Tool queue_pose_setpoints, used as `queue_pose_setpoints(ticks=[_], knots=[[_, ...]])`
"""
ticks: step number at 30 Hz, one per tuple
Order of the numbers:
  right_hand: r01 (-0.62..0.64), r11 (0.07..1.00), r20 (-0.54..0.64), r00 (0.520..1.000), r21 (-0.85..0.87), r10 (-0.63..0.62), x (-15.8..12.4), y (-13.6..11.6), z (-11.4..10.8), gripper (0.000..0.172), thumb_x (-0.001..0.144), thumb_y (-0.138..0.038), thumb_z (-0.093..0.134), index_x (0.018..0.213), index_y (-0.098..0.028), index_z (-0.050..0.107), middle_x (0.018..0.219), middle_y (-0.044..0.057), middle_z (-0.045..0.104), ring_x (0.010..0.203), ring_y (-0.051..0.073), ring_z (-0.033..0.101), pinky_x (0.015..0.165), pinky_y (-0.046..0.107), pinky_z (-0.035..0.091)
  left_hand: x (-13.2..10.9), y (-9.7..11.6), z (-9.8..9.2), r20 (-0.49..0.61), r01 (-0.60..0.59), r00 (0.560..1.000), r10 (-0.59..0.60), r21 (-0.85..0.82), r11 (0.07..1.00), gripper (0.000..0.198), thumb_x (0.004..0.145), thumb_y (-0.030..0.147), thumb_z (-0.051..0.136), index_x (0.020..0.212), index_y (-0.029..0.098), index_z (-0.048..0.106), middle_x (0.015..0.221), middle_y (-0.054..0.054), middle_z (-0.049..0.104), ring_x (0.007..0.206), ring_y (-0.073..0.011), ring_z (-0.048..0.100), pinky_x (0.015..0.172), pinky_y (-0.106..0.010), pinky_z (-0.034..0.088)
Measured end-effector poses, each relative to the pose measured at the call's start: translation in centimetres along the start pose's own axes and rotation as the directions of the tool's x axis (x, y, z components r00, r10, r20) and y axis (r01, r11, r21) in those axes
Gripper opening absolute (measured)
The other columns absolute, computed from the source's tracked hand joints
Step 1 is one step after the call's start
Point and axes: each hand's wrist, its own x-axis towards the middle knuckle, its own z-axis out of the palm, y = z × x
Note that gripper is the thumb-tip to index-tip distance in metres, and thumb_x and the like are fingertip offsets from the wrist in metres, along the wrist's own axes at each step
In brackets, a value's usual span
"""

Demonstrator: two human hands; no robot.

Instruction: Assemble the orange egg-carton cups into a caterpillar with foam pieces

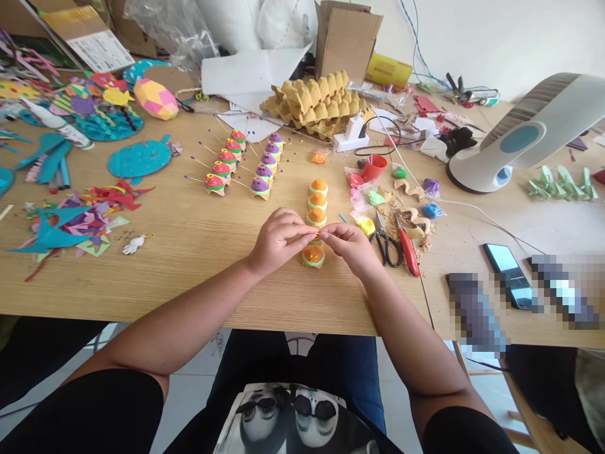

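Observation:
My left hand [283,238] and my right hand [348,244] meet with fingertips pinched together over a strip of egg-carton cups [317,200]. What sits between the fingertips is too small to make out. The cups carry orange clay tops with pale green bands round them, and my fingers cover part of the row. Small yellow bits show on the nearest cup [313,255]. Farther left stand a red-and-green strip of cups [221,168] and a purple one [267,162], both with blue-tipped pins sticking out sideways.
Black scissors [388,243], a red cutter [408,249] and yellow clay [365,225] lie right of my hands. A red cup [374,167] stands behind them. Egg trays [314,104] are stacked at the back. A fan [513,145] and phones [509,274] are at right, paper scraps [78,221] at left.

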Motion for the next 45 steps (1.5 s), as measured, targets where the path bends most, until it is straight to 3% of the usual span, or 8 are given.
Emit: queue_pose_setpoints(ticks=[4, 10, 19, 45], knots=[[-0.003, 1.000, 0.017, 1.000, 0.010, 0.003, -0.04, 0.05, 0.06, 0.045, 0.069, -0.060, 0.086, 0.080, -0.018, 0.074, 0.064, -0.001, 0.057, 0.064, 0.011, 0.049, 0.057, 0.025, 0.039, 0.04, 0.11, -0.03, -0.009, 0.002, 1.000, -0.002, 0.007, 1.000, 0.011, 0.094, 0.025, 0.070, 0.101, 0.026, 0.079, 0.081, -0.001, 0.072, 0.087, -0.0167, 0.063, 0.082, -0.034, 0.053], [0.004, 0.999, 0.019, 1.000, 0.033, -0.004, 0.13, 0.34, 0.04, 0.040, 0.067, -0.056, 0.088, 0.083, -0.020, 0.076, 0.081, 0.003, 0.072, 0.078, 0.015, 0.062, 0.071, 0.028, 0.050, -0.02, 0.06, -0.03, -0.008, 0.010, 1.000, -0.010, 0.005, 1.000, 0.011, 0.094, 0.026, 0.071, 0.101, 0.027, 0.080, 0.081, -0.001, 0.072, 0.087, -0.0170, 0.064, 0.083, -0.036, 0.054], [0.008, 0.999, 0.027, 1.000, 0.053, -0.009, 0.11, 0.39, 0.05, 0.038, 0.067, -0.053, 0.089, 0.082, -0.021, 0.078, 0.084, 0.003, 0.076, 0.084, 0.016, 0.066, 0.083, 0.031, 0.054, -0.01, 0.03, 0.04, -0.028, -0.012, 1.000, 0.013, 0.031, 0.999, 0.011, 0.094, 0.024, 0.071, 0.100, 0.026, 0.079, 0.080, -0.001, 0.072, 0.087, -0.0169, 0.064, 0.082, -0.035, 0.054], [0.037, 0.998, 0.039, 0.999, 0.050, -0.039, 0.09, 0.36, 0.17, 0.030, 0.073, -0.049, 0.086, 0.078, -0.021, 0.077, 0.076, 0.001, 0.072, 0.081, 0.014, 0.065, 0.081, 0.029, 0.053, 0.05, 0.15, 0.07, -0.009, -0.016, 1.000, 0.017, 0.040, 0.999, 0.010, 0.093, 0.026, 0.073, 0.101, 0.025, 0.078, 0.082, -0.001, 0.073, 0.087, -0.0171, 0.063, 0.082, -0.034, 0.053]])
